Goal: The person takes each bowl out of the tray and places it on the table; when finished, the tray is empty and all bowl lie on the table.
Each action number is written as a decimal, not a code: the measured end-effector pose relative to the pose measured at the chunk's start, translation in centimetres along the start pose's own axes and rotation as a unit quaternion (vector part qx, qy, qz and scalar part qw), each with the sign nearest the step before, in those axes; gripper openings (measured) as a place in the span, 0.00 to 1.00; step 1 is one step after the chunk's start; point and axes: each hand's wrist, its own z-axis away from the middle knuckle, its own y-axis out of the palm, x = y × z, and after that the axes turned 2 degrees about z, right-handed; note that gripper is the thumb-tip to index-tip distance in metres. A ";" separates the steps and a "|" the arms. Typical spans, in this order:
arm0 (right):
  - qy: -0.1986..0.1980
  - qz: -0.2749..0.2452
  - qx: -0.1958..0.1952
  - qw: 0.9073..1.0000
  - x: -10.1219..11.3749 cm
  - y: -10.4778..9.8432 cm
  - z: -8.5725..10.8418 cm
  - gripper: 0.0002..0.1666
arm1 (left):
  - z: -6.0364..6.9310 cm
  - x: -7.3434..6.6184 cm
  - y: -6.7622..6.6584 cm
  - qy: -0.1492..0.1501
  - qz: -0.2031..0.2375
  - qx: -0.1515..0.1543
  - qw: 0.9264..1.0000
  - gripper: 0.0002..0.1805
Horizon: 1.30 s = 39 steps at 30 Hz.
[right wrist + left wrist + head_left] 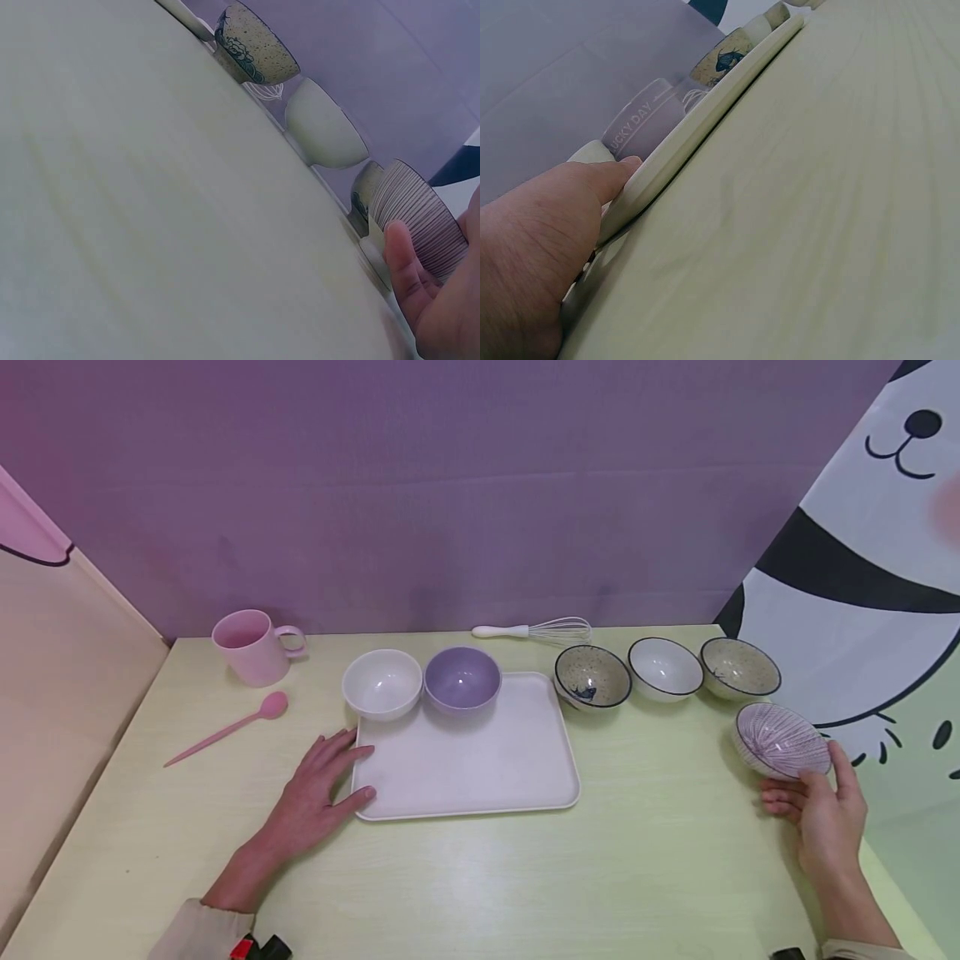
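My right hand (828, 818) grips a white bowl with fine purple stripes (780, 743) at the table's right side. In the right wrist view, the thumb lies on the striped bowl's wall (416, 214). Whether its foot touches the table, I cannot tell. My left hand (315, 793) rests at the left edge of a white rectangular tray (465, 777), thumb and forefinger tips over the rim, fingers fairly straight. A white bowl (382, 683) and a purple bowl (462, 680) stand at the tray's back left; lettering shows on the purple one in the left wrist view.
Right of the tray stand a speckled bowl with a blue motif (592, 677), a dark-rimmed white bowl (666, 668) and another speckled bowl (740, 667). A whisk (536, 630) lies along the back edge. On the left are a pink mug (251, 652) and pink spoon (232, 728).
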 end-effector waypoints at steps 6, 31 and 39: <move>-0.003 0.028 0.029 0.999 0.1 -0.1 -0.1 0.45 | 0.0 -0.1 -0.1 0.008 0.003 -0.006 1.000 0.30; -0.001 0.055 0.037 0.998 0.5 0.5 0.9 0.47 | 0.1 -0.3 -0.2 -0.012 0.008 0.008 1.000 0.31; -0.005 0.054 -0.038 0.998 0.9 1.8 1.7 0.46 | 0.0 -0.1 -0.2 -0.007 0.004 0.005 1.000 0.31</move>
